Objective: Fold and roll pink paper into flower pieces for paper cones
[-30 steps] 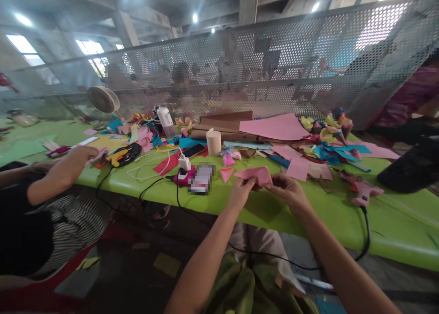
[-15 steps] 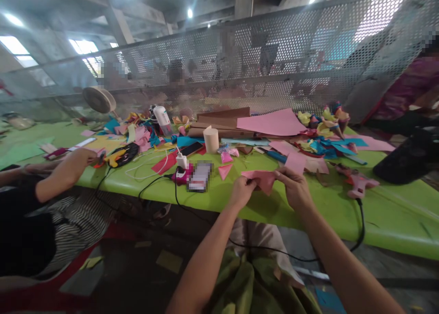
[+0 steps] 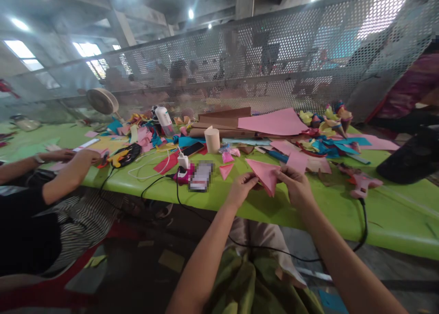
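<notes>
Pink paper (image 3: 267, 173) forms a folded triangle, one tip pointing down.

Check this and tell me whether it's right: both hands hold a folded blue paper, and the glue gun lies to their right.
The colour is wrong: the head view shows the folded paper is pink. The left hand and right hand do hold it, with the glue gun to their right.
</notes>
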Tool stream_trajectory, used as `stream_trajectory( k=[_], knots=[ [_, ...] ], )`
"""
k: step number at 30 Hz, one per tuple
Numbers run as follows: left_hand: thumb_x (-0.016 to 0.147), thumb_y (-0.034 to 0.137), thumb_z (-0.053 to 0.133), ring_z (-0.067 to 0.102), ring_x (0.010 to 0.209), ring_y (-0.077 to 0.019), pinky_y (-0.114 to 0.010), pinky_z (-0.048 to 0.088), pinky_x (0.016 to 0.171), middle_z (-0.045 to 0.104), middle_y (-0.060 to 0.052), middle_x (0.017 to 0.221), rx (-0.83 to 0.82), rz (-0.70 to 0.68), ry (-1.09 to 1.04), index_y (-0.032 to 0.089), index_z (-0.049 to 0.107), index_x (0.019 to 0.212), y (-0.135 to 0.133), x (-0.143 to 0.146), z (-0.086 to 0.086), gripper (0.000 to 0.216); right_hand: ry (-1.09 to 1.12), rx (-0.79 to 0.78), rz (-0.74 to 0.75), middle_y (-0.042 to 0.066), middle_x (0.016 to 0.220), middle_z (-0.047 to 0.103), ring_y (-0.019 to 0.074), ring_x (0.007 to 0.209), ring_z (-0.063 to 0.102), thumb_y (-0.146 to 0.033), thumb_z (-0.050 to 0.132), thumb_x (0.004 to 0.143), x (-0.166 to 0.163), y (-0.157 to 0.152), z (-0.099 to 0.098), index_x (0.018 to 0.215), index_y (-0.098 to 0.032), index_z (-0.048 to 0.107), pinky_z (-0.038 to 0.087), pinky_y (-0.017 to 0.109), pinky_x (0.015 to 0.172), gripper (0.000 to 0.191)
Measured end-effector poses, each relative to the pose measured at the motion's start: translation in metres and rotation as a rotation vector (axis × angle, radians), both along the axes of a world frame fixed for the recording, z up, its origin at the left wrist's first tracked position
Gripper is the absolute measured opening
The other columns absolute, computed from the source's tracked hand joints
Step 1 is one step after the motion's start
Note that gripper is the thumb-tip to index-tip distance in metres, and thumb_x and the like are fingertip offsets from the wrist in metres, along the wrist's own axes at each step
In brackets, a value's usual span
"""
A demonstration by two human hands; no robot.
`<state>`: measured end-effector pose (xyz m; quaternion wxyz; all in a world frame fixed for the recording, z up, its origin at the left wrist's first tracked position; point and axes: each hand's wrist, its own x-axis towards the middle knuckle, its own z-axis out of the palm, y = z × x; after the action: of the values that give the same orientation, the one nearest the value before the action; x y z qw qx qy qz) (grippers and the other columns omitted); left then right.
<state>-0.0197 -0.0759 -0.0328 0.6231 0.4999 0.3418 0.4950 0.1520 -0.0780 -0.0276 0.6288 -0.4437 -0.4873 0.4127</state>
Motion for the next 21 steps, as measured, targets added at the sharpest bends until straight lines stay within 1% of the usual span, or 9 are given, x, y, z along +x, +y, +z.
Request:
stream_trajectory(
  k=[6, 11, 13, 16, 21],
  knots=[
    [0.069, 0.044, 0.076, 0.067, 0.069, -0.0177, -0.034, 0.054, 0.077, 0.072, -0.005, 0.079, -0.027, -0.024, -0.002, 0.013, 0.07, 0.086, 0.0015, 0.0016, -0.0005, 0.035, 0.015, -0.011, 0.011, -0.001, 0.062, 0.063, 0.0134, 0.057, 0.055, -0.054, 0.082, 0.06, -0.0016, -0.0009, 0.0012, 0.065, -0.022, 0.064, 0.048, 0.027, 0.056, 0.037],
    [0.065, 0.044, 0.078, 0.067, 0.065, -0.0164, -0.033, 0.054, 0.076, 0.07, -0.003, 0.072, -0.051, -0.003, -0.015, 0.014, 0.066, 0.079, 0.0013, 0.0042, -0.0028, 0.035, -0.021, -0.057, 0.062, 0.002, 0.063, 0.068, 0.0168, 0.058, 0.06, -0.054, 0.084, 0.056, -0.005, -0.0016, -0.0011, 0.067, -0.02, 0.07, 0.049, 0.028, 0.056, 0.038],
    [0.064, 0.044, 0.079, 0.066, 0.064, -0.0159, -0.031, 0.054, 0.073, 0.069, -0.002, 0.07, -0.036, -0.005, -0.001, 0.015, 0.065, 0.077, 0.0004, 0.0047, -0.0025, 0.035, -0.037, -0.082, 0.081, 0.004, 0.064, 0.07, 0.0181, 0.057, 0.061, -0.054, 0.084, 0.056, -0.0065, -0.0018, -0.003, 0.069, -0.019, 0.072, 0.049, 0.029, 0.055, 0.039],
    [0.065, 0.041, 0.078, 0.065, 0.063, -0.0152, -0.029, 0.052, 0.071, 0.068, -0.002, 0.068, 0.005, -0.005, 0.054, 0.015, 0.065, 0.076, -0.0014, 0.0047, -0.0005, 0.031, -0.049, -0.101, 0.077, 0.005, 0.064, 0.071, 0.0174, 0.053, 0.061, -0.054, 0.085, 0.055, -0.0078, -0.0013, -0.0057, 0.069, -0.018, 0.072, 0.048, 0.029, 0.052, 0.04],
    [0.069, 0.036, 0.075, 0.063, 0.063, -0.0149, -0.029, 0.051, 0.07, 0.067, -0.002, 0.068, 0.043, -0.005, 0.106, 0.015, 0.064, 0.075, -0.0031, 0.0046, 0.003, 0.024, -0.043, -0.092, 0.053, 0.005, 0.066, 0.071, 0.0168, 0.053, 0.061, -0.055, 0.085, 0.054, -0.0085, 0.0006, -0.0088, 0.073, -0.017, 0.072, 0.048, 0.029, 0.051, 0.045]
  ],
)
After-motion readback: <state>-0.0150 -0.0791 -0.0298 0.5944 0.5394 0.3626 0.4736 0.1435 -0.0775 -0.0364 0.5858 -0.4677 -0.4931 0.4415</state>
